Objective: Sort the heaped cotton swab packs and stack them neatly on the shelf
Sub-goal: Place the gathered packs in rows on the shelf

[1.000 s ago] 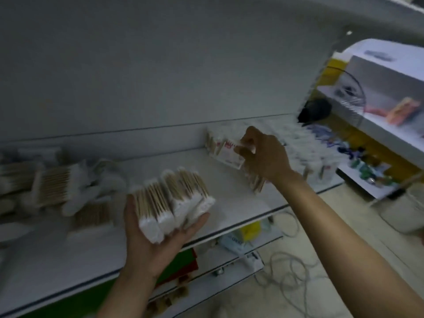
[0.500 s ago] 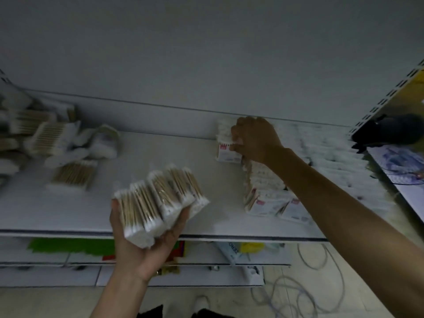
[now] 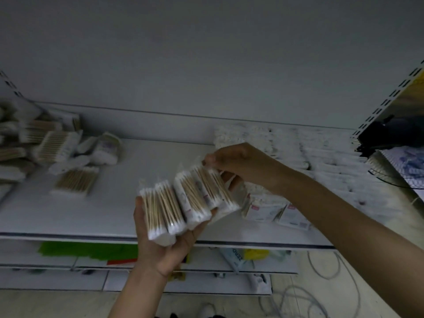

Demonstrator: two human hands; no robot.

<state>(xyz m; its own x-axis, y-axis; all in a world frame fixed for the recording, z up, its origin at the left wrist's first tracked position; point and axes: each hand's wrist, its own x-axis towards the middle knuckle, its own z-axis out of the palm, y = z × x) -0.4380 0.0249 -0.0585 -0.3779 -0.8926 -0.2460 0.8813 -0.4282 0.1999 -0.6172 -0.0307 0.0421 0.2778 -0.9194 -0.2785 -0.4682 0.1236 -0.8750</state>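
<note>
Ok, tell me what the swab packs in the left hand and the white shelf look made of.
Fanned clear-wrapped cotton swab packs: glossy plastic film, tan sticks likely wood, white tips likely cotton. Flat white shelf: smooth matte, probably painted metal, given the slotted upright.

bare shelf (image 3: 96,216) centre, heaped packs (image 3: 54,146) left, stacked packs (image 3: 332,161) right
</note>
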